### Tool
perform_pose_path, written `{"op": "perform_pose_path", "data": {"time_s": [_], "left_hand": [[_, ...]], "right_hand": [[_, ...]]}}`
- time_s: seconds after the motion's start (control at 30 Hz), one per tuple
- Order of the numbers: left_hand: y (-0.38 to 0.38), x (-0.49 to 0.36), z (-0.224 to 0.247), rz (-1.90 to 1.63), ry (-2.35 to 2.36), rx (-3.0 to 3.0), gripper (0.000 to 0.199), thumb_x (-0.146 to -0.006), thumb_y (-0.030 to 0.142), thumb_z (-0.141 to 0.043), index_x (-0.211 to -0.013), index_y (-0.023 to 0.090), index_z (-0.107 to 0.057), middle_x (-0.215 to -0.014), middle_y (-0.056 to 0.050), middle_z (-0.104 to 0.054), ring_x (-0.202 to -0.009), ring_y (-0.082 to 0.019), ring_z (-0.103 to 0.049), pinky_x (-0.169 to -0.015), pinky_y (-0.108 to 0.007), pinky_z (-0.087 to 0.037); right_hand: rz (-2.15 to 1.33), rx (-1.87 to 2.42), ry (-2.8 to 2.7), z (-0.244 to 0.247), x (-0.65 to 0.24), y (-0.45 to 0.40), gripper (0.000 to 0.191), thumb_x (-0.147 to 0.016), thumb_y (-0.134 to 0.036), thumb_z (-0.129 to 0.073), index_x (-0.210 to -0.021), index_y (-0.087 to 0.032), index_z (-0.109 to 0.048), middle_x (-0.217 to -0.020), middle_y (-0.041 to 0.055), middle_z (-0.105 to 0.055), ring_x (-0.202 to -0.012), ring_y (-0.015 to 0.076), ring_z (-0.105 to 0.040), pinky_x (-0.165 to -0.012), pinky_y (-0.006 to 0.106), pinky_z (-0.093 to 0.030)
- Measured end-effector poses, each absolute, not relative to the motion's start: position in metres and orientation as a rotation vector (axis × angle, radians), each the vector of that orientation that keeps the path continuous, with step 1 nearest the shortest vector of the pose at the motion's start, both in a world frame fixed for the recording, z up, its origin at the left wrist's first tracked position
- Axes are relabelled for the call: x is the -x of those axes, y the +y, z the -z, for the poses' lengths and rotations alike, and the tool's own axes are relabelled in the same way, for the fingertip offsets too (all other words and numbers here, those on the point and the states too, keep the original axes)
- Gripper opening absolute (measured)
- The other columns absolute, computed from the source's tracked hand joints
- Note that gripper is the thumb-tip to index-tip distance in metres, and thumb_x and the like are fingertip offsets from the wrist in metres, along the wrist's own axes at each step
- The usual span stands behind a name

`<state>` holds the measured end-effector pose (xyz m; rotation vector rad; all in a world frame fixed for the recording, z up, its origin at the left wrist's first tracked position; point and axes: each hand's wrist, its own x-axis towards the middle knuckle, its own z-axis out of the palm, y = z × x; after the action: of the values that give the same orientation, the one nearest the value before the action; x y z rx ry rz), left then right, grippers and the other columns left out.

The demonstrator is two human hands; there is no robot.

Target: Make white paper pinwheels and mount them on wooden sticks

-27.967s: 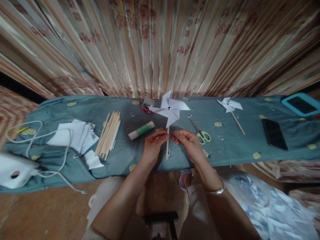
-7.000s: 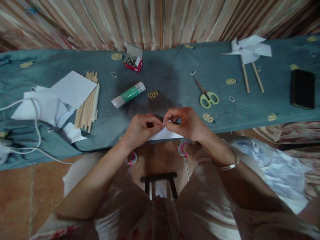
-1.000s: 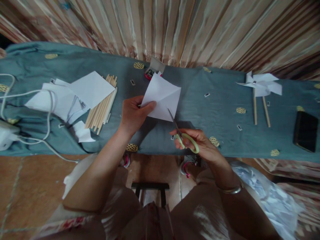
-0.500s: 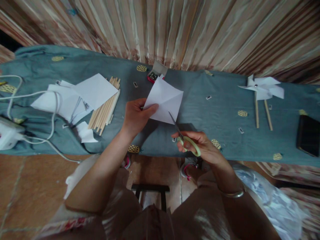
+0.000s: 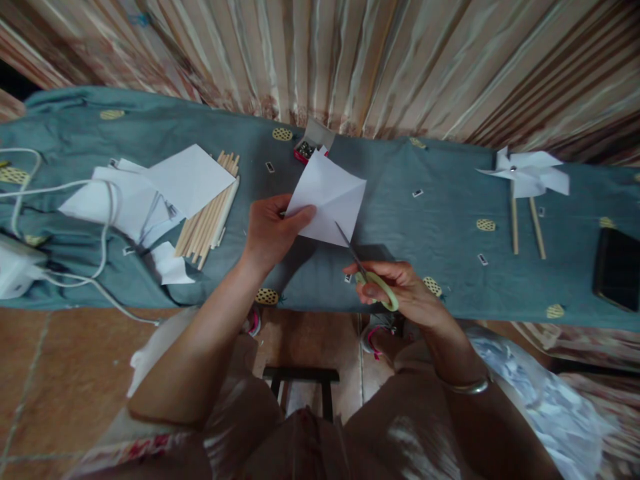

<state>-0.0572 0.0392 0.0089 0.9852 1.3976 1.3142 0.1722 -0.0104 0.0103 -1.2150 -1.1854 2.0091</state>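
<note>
My left hand (image 5: pixel 274 230) pinches the left corner of a square sheet of white paper (image 5: pixel 333 193), thumb on top, holding it up above the cloth. Crease lines cross the sheet. In my right hand (image 5: pixel 395 287) is a pair of scissors (image 5: pixel 383 288) with pale green handles, fingers through the loops. Their blades lie at the sheet's lower right corner and point toward its middle; the blades look nearly closed. Just behind the sheet stands an open small box (image 5: pixel 304 152) of metal pins, partly covered by the paper.
Left on the blue-green cloth (image 5: pixel 430 227) lie wooden sticks (image 5: pixel 200 230), white sheets (image 5: pixel 190 177), a paper scrap (image 5: pixel 170 263) and a white cable (image 5: pixel 106 233) running to a power strip (image 5: pixel 17 267). Rightward are paper pinwheels (image 5: pixel 537 172) on sticks and a black phone (image 5: pixel 617 267).
The scissor handles have drawn slightly closer together, and the blades have moved a little along the paper. My left hand keeps its hold on the sheet.
</note>
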Motion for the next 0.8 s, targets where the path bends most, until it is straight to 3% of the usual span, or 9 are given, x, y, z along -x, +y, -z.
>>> {"op": "perform_pose_path", "data": {"time_s": [0.43,0.8], "left_hand": [[0.0364,0.0570,-0.0045,-1.257,1.310,-1.012,0.018,-0.067,0.033,-0.079,-0.069,0.015,-0.074,-0.066,-0.001,-0.067,-0.057,-0.013,-0.055,-0.052,-0.023,-0.040],[0.0358,0.0567,-0.0042,-1.246,1.279,-1.014,0.018,-0.067,0.031,-0.080,-0.070,0.015,-0.073,-0.066,0.000,-0.068,-0.057,-0.011,-0.056,-0.051,-0.021,-0.042]], "right_hand": [[-1.989,1.213,-1.205,-0.0117,-0.1711,-0.0092,0.038,-0.070,-0.041,-0.088,-0.100,-0.019,-0.078,-0.066,-0.0038,-0.063,-0.058,0.0077,-0.056,-0.058,0.022,-0.052],[-1.995,1.207,-1.218,-0.0101,-0.1716,-0.0099,0.036,-0.073,-0.040,-0.086,-0.102,-0.020,-0.077,-0.067,-0.0044,-0.062,-0.059,0.0070,-0.056,-0.059,0.022,-0.053]]}}
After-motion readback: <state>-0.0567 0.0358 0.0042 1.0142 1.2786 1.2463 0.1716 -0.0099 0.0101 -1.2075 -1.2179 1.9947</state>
